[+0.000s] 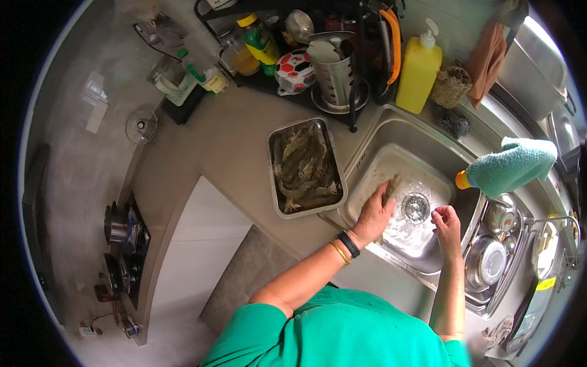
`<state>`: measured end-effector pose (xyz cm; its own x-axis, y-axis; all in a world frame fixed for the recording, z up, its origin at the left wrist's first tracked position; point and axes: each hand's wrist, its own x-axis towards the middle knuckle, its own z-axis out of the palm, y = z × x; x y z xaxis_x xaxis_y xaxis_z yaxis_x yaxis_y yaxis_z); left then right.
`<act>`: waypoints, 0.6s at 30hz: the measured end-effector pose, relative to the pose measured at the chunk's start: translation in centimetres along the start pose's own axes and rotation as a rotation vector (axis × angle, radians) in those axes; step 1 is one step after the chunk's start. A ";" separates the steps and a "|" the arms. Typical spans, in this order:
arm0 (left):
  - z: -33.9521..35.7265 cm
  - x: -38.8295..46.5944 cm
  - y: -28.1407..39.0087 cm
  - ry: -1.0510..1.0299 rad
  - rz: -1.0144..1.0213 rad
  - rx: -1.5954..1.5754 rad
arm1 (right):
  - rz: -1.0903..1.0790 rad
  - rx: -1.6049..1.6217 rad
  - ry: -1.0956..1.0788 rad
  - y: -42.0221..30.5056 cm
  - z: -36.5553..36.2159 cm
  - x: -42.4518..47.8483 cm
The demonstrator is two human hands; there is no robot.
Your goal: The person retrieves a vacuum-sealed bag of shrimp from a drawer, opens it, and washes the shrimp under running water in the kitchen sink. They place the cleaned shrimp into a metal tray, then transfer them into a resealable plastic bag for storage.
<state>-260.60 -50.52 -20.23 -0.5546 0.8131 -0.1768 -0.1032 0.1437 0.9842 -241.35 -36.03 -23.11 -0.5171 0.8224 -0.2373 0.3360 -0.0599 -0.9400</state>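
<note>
My left hand (pixel 376 215) is over the stainless steel sink (pixel 364 181), its fingers closed around a raw shrimp (pixel 392 183). To the right of the drain strainer (pixel 416 208), my right hand (pixel 447 227) has its thumb and fingertips pinched together. Nothing can be made out between them. Water glistens on the sink floor around the strainer. On the counter left of the sink, a rectangular metal tray (pixel 308 214) holds several raw shrimp (pixel 302 160) lying in a heap.
A teal cloth (pixel 513 165) hangs over a fixture with an orange tip (pixel 463 180) at the sink's right. Behind the sink stands a yellow pump bottle (pixel 418 75). Metal bowls (pixel 486 261) sit in a rack at right. A perforated utensil holder (pixel 332 78) stands beyond the tray.
</note>
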 end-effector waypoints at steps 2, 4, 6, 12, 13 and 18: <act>-0.9 0.8 3.8 0.033 0.102 -0.139 | -0.003 0.000 -0.002 0.5 -0.1 0.0; -3.5 1.0 7.6 0.127 0.209 -0.062 | -0.001 -0.031 0.018 1.1 -0.4 -0.1; -7.1 1.4 10.1 0.244 0.264 0.140 | -0.097 -0.122 0.047 2.3 -0.7 -0.1; -15.3 1.1 7.2 0.502 0.200 0.766 | -0.201 -0.310 0.089 -0.5 -0.4 -2.3; -15.3 1.0 6.6 0.513 0.249 0.796 | -0.202 -0.342 0.097 -1.1 -0.7 -2.8; -7.6 -2.5 11.1 0.204 0.280 0.405 | -0.113 -0.070 -0.221 -8.9 -3.1 -4.6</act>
<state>-266.66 -55.23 -8.85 -0.6685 0.7314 0.1349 0.3762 0.1760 0.9097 -239.49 -37.51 -12.92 -0.7111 0.6779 -0.1866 0.3158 0.0708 -0.9462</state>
